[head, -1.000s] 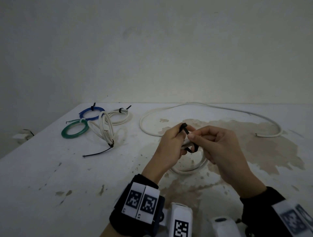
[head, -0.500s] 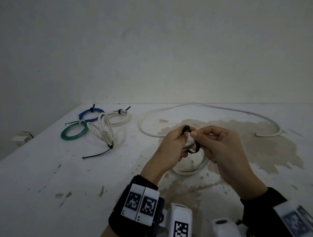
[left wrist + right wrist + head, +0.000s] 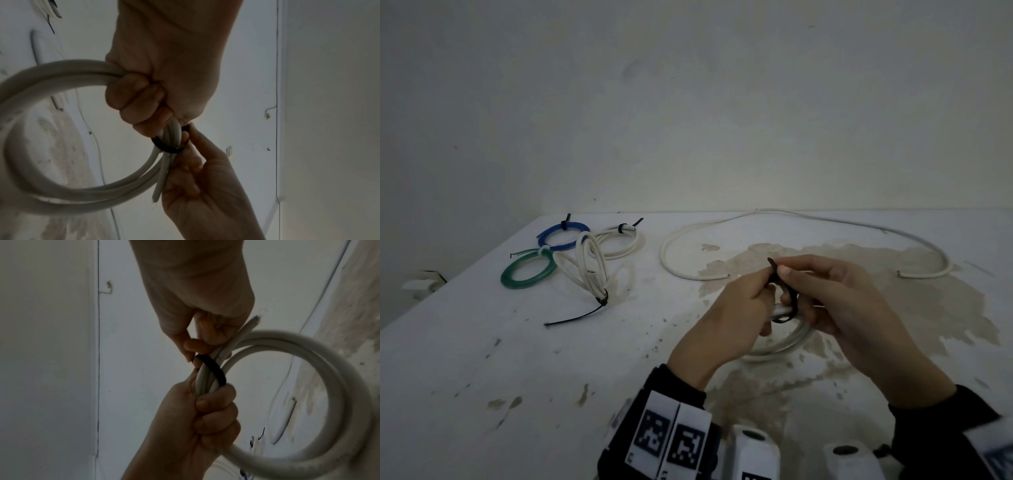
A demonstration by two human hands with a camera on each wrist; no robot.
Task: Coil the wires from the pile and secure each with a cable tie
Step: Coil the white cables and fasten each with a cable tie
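Observation:
A white wire coil (image 3: pixel 787 342) hangs just above the stained table (image 3: pixel 551 359), and my left hand (image 3: pixel 765 296) grips its bundled strands in curled fingers. A black cable tie (image 3: pixel 788 301) loops loosely around those strands. My right hand (image 3: pixel 786 275) pinches the tie between thumb and forefinger, its short end poking up between both hands. The left wrist view shows the coil (image 3: pixel 30 84) and the tie (image 3: pixel 164 148) below my left hand (image 3: pixel 152 116). The right wrist view shows the tie (image 3: pixel 213 368) crossing the coil (image 3: pixel 320 344) under my right hand (image 3: pixel 192 352).
At the back left lie tied coils: blue (image 3: pixel 561 233), green (image 3: pixel 527 272), white (image 3: pixel 621 241) and a looped white one (image 3: pixel 589 267) with a long black tie tail. A loose white wire (image 3: pixel 808 219) arcs along the table's far edge by the wall.
Both hands have shifted slightly to the right with the coil. The tie's free end sticks out less above the fingers than a second ago.

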